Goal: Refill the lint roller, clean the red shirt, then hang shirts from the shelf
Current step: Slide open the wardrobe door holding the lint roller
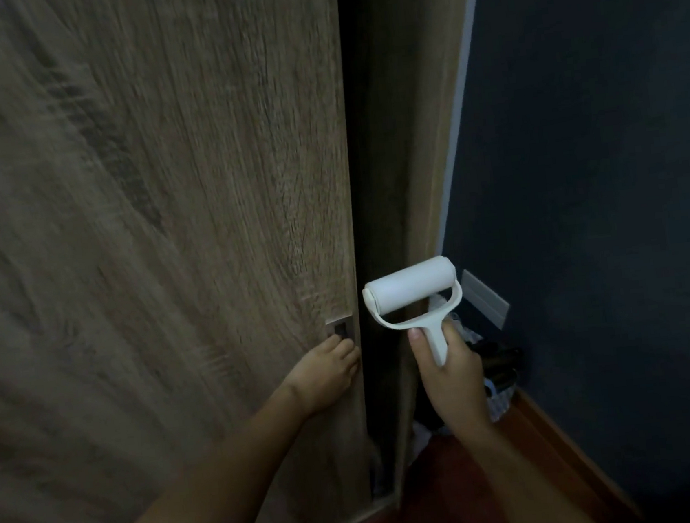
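Observation:
A white lint roller (412, 292) with a full white roll stands upright in my right hand (450, 371), which grips its short handle in front of the dark gap of the wardrobe. My left hand (327, 371) reaches to the wooden sliding wardrobe door (162, 238), fingers hooked at its small recessed metal handle (341, 330) near the door's right edge. The door stands slightly open, leaving a narrow dark slit. No shirt or shelf is visible.
A dark blue wall (604, 191) closes in on the right. The wardrobe's side panel (420, 147) borders the gap. Dark items and pale patterned fabric (496, 377) lie heaped on the reddish wood floor (466, 504) in the corner.

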`<action>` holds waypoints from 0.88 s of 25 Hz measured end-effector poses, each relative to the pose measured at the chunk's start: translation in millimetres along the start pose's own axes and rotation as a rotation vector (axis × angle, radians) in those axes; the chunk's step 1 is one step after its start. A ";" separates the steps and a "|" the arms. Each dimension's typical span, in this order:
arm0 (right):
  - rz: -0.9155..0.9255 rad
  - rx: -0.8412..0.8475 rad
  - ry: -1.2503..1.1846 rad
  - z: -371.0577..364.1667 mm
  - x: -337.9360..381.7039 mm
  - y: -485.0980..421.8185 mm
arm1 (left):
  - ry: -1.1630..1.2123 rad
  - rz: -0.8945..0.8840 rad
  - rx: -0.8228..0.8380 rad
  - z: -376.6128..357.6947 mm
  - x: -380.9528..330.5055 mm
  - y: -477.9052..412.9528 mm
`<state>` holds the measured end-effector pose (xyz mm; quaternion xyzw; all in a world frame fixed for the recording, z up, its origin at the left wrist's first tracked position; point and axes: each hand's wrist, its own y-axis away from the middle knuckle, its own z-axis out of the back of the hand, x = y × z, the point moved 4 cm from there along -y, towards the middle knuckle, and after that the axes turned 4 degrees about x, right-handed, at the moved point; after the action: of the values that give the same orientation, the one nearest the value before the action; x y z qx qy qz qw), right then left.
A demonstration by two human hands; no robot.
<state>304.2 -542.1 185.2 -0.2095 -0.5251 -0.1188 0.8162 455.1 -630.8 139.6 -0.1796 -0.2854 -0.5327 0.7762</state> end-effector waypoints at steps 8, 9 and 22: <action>0.054 0.060 -0.128 -83.1 52.8 30.3 | 0.035 0.083 0.280 -12.2 26.9 121.0; 0.054 0.066 -0.140 -93.8 59.8 34.0 | 0.049 0.118 0.320 -13.8 30.8 137.8; 0.113 0.159 -0.187 -207.0 128.5 99.6 | 0.032 0.337 0.491 -32.9 64.4 343.7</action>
<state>566.6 -547.3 205.5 -0.1837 -0.5939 -0.0108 0.7832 800.2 -570.2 163.7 -0.0231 -0.3596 -0.3142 0.8783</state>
